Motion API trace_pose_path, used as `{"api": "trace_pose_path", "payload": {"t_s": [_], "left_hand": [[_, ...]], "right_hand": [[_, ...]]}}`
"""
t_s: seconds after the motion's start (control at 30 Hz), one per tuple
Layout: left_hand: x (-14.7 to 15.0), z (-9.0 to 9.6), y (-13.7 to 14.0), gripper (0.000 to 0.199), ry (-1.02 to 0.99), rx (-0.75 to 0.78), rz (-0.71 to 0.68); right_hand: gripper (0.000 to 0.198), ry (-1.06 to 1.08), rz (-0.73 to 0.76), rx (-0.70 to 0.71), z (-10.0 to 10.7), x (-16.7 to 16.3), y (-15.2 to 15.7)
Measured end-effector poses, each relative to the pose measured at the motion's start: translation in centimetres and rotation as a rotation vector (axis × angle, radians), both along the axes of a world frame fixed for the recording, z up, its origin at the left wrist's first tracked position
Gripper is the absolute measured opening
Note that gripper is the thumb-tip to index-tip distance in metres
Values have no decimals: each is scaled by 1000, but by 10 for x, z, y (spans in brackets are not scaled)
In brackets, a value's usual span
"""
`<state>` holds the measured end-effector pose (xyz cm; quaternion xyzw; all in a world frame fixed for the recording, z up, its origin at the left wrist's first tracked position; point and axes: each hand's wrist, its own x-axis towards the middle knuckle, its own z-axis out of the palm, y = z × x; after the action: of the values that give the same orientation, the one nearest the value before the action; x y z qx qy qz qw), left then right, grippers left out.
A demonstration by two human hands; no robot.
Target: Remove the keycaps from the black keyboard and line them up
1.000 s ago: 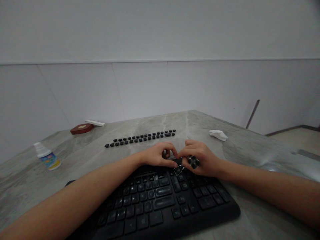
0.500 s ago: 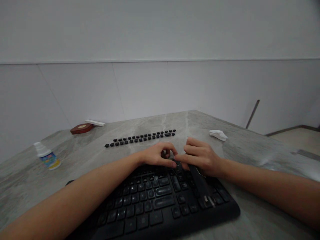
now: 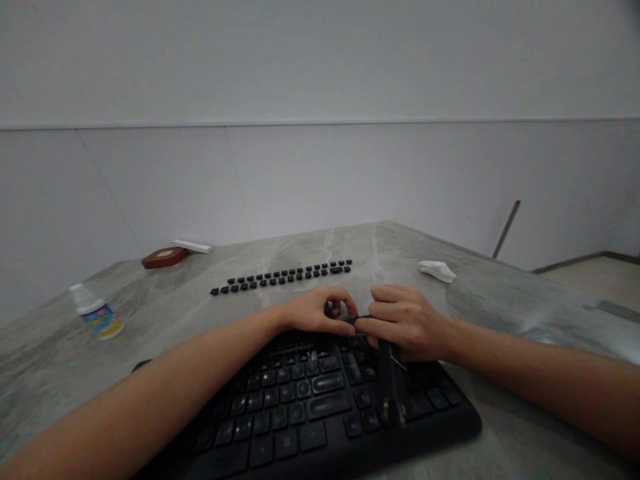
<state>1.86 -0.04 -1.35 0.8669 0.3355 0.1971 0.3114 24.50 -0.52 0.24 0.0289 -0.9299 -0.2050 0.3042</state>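
A black keyboard lies on the grey marbled table in front of me. My left hand rests at the keyboard's far edge, its thumb and fingers pinched on a small dark keycap. My right hand meets it fingertip to fingertip at that piece. It also grips a long dark tool with a wire part, which hangs down across the keys towards me. Two rows of loose black keycaps are lined up on the table beyond my hands.
A small white bottle with a coloured label stands at the left. A brown flat box and a white strip lie by the wall. A crumpled white tissue sits at the right. The table's edge runs along the right side.
The tool in my right hand has swung from pointing at the key between my fingers to hanging down over the keyboard towards me. My left hand has barely moved.
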Motion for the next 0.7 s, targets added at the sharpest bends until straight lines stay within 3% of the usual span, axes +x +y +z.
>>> {"api": "trace_pose_path", "payload": {"t_s": [0.23, 0.47, 0.7], "left_hand": [[2, 0, -1, 31, 1, 23, 8], [3, 2, -2, 28, -1, 41, -2], [4, 3, -3, 29, 30, 27, 19]], "right_hand": [[9, -41, -38, -87, -11, 2, 5], [11, -90, -20, -70, -5, 2, 9], [9, -132, -115, -202, -7, 1, 8]]}}
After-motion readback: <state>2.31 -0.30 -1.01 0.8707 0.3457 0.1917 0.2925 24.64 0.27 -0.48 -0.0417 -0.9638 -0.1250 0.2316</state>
